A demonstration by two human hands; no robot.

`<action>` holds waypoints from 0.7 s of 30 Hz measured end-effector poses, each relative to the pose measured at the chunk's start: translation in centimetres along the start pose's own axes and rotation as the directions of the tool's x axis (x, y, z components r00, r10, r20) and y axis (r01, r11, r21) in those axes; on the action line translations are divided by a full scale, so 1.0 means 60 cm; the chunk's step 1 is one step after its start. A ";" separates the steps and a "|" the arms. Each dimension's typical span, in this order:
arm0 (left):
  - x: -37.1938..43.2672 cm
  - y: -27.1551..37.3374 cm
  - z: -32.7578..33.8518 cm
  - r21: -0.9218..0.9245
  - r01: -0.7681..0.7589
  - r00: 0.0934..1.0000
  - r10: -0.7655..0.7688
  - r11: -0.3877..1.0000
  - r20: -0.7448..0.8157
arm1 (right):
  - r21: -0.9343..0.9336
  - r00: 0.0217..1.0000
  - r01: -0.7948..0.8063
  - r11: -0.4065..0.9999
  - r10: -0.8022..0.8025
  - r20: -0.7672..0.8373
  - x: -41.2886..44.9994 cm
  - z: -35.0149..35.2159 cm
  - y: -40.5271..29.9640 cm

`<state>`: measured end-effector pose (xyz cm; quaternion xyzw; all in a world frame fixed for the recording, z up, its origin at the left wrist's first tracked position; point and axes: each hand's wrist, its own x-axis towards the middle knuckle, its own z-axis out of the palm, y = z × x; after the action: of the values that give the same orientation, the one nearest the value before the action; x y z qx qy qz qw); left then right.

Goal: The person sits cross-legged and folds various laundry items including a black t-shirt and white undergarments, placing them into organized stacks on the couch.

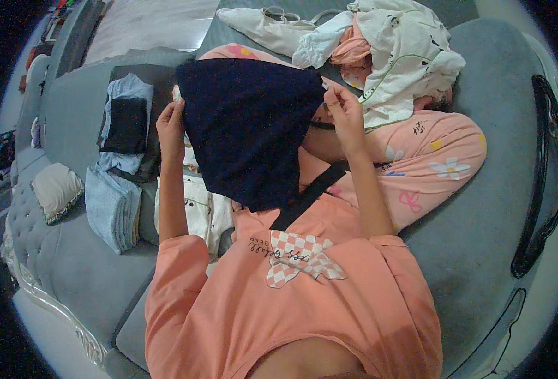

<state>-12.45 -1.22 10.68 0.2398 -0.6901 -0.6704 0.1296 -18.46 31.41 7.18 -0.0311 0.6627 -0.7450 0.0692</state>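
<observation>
A dark navy garment [253, 128] hangs spread between my two hands, above my crossed legs. My left hand [171, 116] pinches its left edge near the upper corner. At the opposite upper corner, my right hand [344, 111] grips the cloth between thumb and fingers. A black strap [309, 196] slants from below the garment across my lap; whether it belongs to the garment I cannot tell. Partly hidden behind the garment and my left forearm lies a white patterned folded cloth [197, 203].
Left on the grey sofa [56, 265] lie folded dark and light-blue clothes [127, 123], a stack of folded light-blue cloths [110, 208] and a small fringed cushion [58, 189]. A loose heap of white and pink clothes [402, 57] lies beyond my right leg. Black hangers [537, 189] rest at the right edge.
</observation>
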 end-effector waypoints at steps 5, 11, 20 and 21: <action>-0.003 0.000 0.002 -0.013 0.023 1.000 -0.023 1.000 0.008 | 0.337 0.956 -0.290 0.896 0.291 0.049 -0.011 0.003 0.005; 0.012 0.032 0.014 0.025 0.085 0.993 -0.083 0.996 -0.080 | -0.135 0.983 0.016 0.991 -0.040 -0.179 0.034 0.022 -0.002; 0.043 0.059 0.044 0.050 -0.018 1.000 0.020 0.999 -0.023 | -0.230 0.999 0.023 0.973 -0.028 -0.017 0.065 0.018 -0.014; 0.044 0.058 0.044 0.050 -0.043 0.999 0.043 0.998 0.005 | -0.222 0.999 -0.046 0.974 0.043 -0.016 0.066 0.016 -0.011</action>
<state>-16.56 -0.33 13.59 0.2266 -0.7118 -0.6506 0.1365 -22.31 29.99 7.79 -0.0196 0.7429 -0.6645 0.0783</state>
